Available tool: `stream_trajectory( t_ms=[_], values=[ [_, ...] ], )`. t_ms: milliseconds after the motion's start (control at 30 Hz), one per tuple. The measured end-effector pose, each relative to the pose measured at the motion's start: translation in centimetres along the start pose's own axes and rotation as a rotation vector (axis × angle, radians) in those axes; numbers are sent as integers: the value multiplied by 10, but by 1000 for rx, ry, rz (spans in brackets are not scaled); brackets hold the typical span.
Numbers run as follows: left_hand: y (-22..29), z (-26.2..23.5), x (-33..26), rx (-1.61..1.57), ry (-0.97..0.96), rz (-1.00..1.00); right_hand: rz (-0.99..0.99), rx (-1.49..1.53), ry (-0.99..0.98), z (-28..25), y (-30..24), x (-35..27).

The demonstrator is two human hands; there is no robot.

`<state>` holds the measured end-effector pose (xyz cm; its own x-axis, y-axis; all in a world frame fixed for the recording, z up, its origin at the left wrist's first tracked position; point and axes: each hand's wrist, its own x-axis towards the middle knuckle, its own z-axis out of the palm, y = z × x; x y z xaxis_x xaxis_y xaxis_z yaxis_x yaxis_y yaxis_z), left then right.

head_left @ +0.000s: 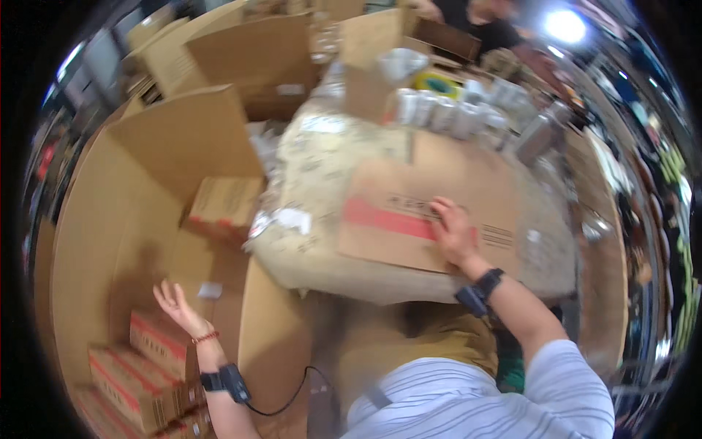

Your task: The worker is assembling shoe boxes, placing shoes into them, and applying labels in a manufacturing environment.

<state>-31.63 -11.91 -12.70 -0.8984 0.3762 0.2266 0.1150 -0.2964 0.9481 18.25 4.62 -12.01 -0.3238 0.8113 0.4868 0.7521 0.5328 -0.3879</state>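
My right hand (pixel 455 233) lies on a flat, folded cardboard carton (pixel 380 192) with a red stripe and dark print. Its fingers are stretched out on the cardboard, slightly blurred. That carton rests on a table with a pale, marked cover (pixel 314 175). On the left, my left hand (pixel 180 310) hangs over a large open cardboard box (pixel 91 197) with its fingers spread and nothing in them. Inside the big box, several small brown boxes with red stripes (pixel 157 347) are stacked near my left forearm. Another small brown box (pixel 227 199) sits in its far corner.
White wrapped rolls (pixel 442 113) stand along the table's far side, by a yellow-green roll of tape (pixel 437 84). More open cartons (pixel 252 62) are behind the big box. A co-worker's arm (pixel 545 66) shows at the back right. A cable hangs by my left wrist.
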Motion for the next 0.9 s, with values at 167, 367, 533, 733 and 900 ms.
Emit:
stream_trajectory(
  t_ms=[167, 367, 533, 733, 900],
  values=[
    [-6, 131, -114, 397, -941, 288, 294, 486, 268, -9, 13, -15],
    [-20, 173, -175, 791, -1018, 284, 370, -77, 293, -89, 65, -98],
    [-46, 161, -164, 771, -954, 301, 221, -190, 66, -87, 54, -141],
    [-23, 178, -178, 867, -971, 185, 308, -80, 105, -94, 49, -136],
    [34, 196, -255, 261, -884, 526, 432, 52, 236, -115, 38, -157]
  ],
)
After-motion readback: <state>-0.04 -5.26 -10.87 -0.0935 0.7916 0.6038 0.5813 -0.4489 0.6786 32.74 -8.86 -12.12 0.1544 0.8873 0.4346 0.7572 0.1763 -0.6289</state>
